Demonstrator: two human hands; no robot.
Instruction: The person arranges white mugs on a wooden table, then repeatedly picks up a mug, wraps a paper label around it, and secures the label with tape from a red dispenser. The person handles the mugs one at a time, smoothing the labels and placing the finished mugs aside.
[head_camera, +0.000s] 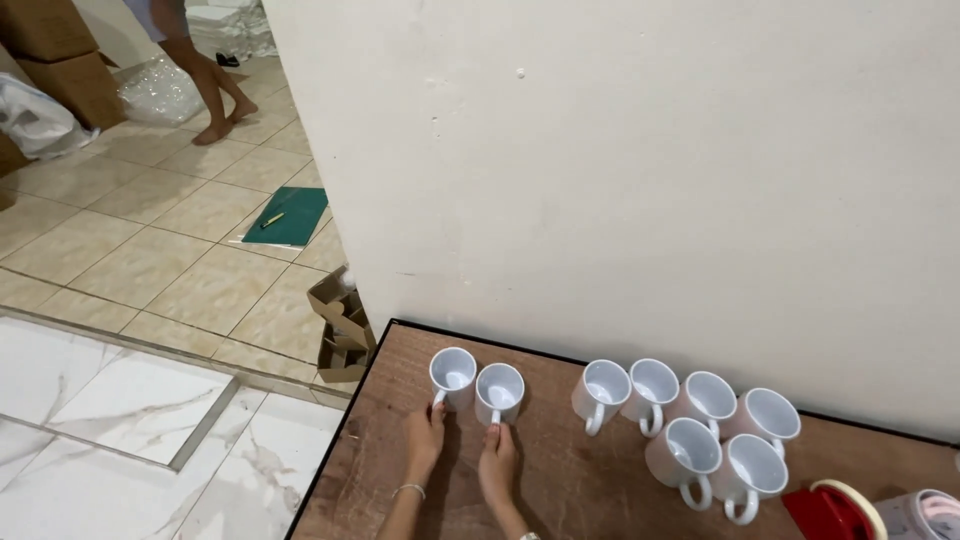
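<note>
Two white mugs are stood upright side by side at the lower middle of the frame, on a brown wooden table (560, 480) set against a pale wall (620, 150). The left mug (453, 377) is gripped at its handle by the left hand (424, 438), fingers curled shut around it; the right mug (499, 392) is held the same way by the right hand (497, 462). Both handles are turned toward the person, which suits a grip from the near edge. Six more white mugs (690, 420) are clustered to the right, well apart from the pair, handles also turned toward the near edge. A red tape dispenser (832, 510) lies at lower right. On the tiled floor at upper left, a green mat (287, 216) is laid, and another person's legs (210, 85) are seen.
</note>
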